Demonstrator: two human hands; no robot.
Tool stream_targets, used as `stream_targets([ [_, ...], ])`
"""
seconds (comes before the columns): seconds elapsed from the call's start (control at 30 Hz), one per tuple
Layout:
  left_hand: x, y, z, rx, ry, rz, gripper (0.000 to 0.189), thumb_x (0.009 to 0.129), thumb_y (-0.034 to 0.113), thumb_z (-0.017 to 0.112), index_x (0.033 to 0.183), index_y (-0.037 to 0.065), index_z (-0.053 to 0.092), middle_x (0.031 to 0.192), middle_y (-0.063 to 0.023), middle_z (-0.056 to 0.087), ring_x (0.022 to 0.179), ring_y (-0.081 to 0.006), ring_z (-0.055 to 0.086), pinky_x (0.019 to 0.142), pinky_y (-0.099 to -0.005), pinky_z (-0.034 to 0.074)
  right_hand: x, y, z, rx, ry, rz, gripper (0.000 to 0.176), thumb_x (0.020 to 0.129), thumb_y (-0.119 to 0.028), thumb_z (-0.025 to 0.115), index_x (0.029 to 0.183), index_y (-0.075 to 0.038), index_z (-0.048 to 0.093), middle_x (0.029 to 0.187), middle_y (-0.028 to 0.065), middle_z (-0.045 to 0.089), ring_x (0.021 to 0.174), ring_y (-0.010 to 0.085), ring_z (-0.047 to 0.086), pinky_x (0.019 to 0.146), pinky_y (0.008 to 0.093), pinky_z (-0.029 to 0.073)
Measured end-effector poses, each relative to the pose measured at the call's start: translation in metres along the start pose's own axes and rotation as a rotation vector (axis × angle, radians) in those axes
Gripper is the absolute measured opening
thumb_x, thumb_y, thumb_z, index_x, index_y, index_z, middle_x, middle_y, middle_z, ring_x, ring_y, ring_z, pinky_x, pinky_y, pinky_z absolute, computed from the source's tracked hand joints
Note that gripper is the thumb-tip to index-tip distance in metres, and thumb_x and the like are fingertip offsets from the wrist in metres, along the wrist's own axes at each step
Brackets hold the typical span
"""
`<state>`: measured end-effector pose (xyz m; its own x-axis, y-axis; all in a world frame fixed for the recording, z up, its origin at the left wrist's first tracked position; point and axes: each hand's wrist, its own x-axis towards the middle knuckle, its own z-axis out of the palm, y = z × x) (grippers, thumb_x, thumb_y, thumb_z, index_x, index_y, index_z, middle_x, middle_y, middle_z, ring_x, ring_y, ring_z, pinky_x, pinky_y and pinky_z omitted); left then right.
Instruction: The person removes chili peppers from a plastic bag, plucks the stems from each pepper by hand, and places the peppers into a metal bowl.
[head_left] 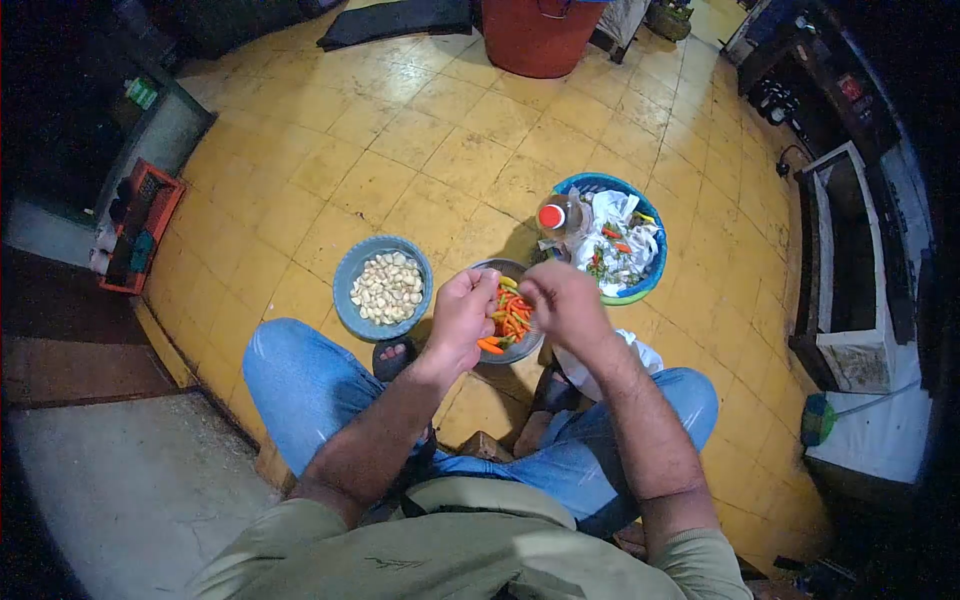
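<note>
Both hands are raised over a metal bowl (520, 352) of red, orange, yellow and green chili peppers (514, 318). My left hand (462, 318) is closed, thumb and fingers pressed together above the bowl's left side; what it pinches is too small to make out. Facing it, my right hand (572, 308) is curled in a pinch over the right side, its fingertips hiding whatever is between them. To the left stands a blue-grey basin (345, 310) of peeled garlic cloves (388, 288).
A blue basket (655, 275) at the right holds white plastic, a red-capped bottle (565, 217), stems and some chilies. Farther off are a red tub (540, 40), a dark mat (398, 24) and an orange crate (150, 230). A foot in a sandal (393, 357) is beside the garlic basin.
</note>
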<state>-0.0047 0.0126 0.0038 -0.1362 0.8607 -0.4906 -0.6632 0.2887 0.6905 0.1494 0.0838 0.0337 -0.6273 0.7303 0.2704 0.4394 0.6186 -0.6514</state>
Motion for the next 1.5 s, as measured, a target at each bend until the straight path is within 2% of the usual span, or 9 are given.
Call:
stream_targets([
  [0.23, -0.001, 0.001, 0.007, 0.071, 0.096, -0.046, 0.027, 0.095, 0.033, 0.055, 0.104, 0.008, 0.054, 0.073, 0.0021, 0.047, 0.061, -0.0058, 0.042, 0.039, -0.0182, 0.028, 0.006, 0.045, -0.053, -0.178, 0.289, 0.323, 0.020, 0.083, -0.007, 0.062, 0.101, -0.005, 0.069, 0.087, 0.0159, 0.068, 0.079, 0.0275, 0.066, 0.072, 0.0348, 0.052],
  [0.47, 0.005, -0.003, -0.005, -0.224, -0.062, -0.138, 0.051, 0.098, 0.053, 0.035, 0.118, 0.008, 0.048, 0.082, -0.0035, 0.054, 0.064, -0.0102, 0.047, 0.040, -0.0195, 0.029, -0.003, 0.011, -0.018, 0.134, -0.091, 0.065, 0.020, 0.080, -0.007, 0.067, 0.100, -0.005, 0.069, 0.083, 0.0124, 0.066, 0.074, 0.0263, 0.063, 0.069, 0.0360, 0.050],
  [0.7, -0.003, -0.006, 0.006, -0.110, -0.056, -0.109, 0.068, 0.096, 0.063, 0.022, 0.119, 0.005, 0.047, 0.097, -0.0098, 0.061, 0.082, -0.0157, 0.058, 0.064, -0.0283, 0.046, -0.010, -0.015, 0.015, 0.192, -0.292, -0.046, 0.028, 0.070, -0.010, 0.076, 0.097, -0.007, 0.067, 0.087, 0.0100, 0.057, 0.087, 0.0272, 0.057, 0.077, 0.0369, 0.046],
  [0.9, -0.002, -0.011, 0.005, -0.094, -0.024, -0.129, 0.075, 0.093, 0.069, 0.021, 0.120, 0.003, 0.046, 0.096, -0.0085, 0.061, 0.083, -0.0166, 0.058, 0.071, -0.0311, 0.047, -0.010, -0.013, 0.017, 0.150, -0.244, -0.226, 0.024, 0.071, -0.013, 0.075, 0.092, -0.007, 0.064, 0.088, 0.0113, 0.057, 0.088, 0.0315, 0.056, 0.079, 0.0392, 0.046],
  [1.17, -0.004, -0.009, 0.002, -0.116, -0.090, -0.215, 0.076, 0.090, 0.073, 0.021, 0.123, 0.009, 0.047, 0.108, -0.0077, 0.060, 0.090, -0.0202, 0.058, 0.067, -0.0338, 0.048, -0.004, -0.013, 0.015, 0.223, -0.229, -0.084, 0.017, 0.076, -0.012, 0.068, 0.085, -0.003, 0.057, 0.081, 0.0145, 0.059, 0.080, 0.0345, 0.059, 0.073, 0.0416, 0.048],
  [1.23, -0.009, 0.000, 0.004, -0.200, -0.317, -0.235, 0.067, 0.093, 0.067, 0.027, 0.120, 0.010, 0.048, 0.100, -0.0037, 0.058, 0.076, -0.0121, 0.053, 0.050, -0.0248, 0.040, -0.004, -0.008, 0.012, 0.330, -0.099, 0.102, 0.013, 0.079, -0.008, 0.064, 0.087, -0.001, 0.057, 0.076, 0.0155, 0.060, 0.067, 0.0325, 0.060, 0.062, 0.0370, 0.049],
  [1.33, -0.006, -0.008, 0.008, -0.109, -0.188, -0.152, 0.051, 0.097, 0.056, 0.034, 0.117, 0.011, 0.048, 0.092, -0.0003, 0.054, 0.065, -0.0073, 0.044, 0.041, -0.0205, 0.029, 0.000, 0.009, 0.015, 0.490, 0.045, 0.305, 0.009, 0.085, -0.006, 0.062, 0.083, 0.000, 0.056, 0.074, 0.0090, 0.062, 0.065, 0.0148, 0.059, 0.061, 0.0304, 0.048],
  [1.37, -0.007, -0.009, 0.008, -0.120, -0.177, -0.118, 0.033, 0.099, 0.037, 0.046, 0.116, 0.009, 0.048, 0.088, 0.0008, 0.051, 0.062, -0.0063, 0.042, 0.040, -0.0190, 0.029, 0.000, 0.012, 0.014, 0.489, 0.044, 0.303, 0.009, 0.085, -0.006, 0.062, 0.083, 0.000, 0.056, 0.074, 0.0090, 0.062, 0.065, 0.0148, 0.059, 0.061, 0.0304, 0.048],
  [1.5, -0.010, -0.007, 0.014, 0.006, -0.167, -0.043, 0.025, 0.096, 0.021, 0.056, 0.114, 0.006, 0.048, 0.086, 0.0011, 0.051, 0.059, -0.0037, 0.041, 0.038, -0.0167, 0.028, 0.002, 0.007, 0.010, 0.550, 0.098, 0.354, 0.007, 0.085, -0.005, 0.063, 0.089, 0.002, 0.061, 0.078, 0.0050, 0.065, 0.071, 0.0110, 0.060, 0.063, 0.0277, 0.048],
])
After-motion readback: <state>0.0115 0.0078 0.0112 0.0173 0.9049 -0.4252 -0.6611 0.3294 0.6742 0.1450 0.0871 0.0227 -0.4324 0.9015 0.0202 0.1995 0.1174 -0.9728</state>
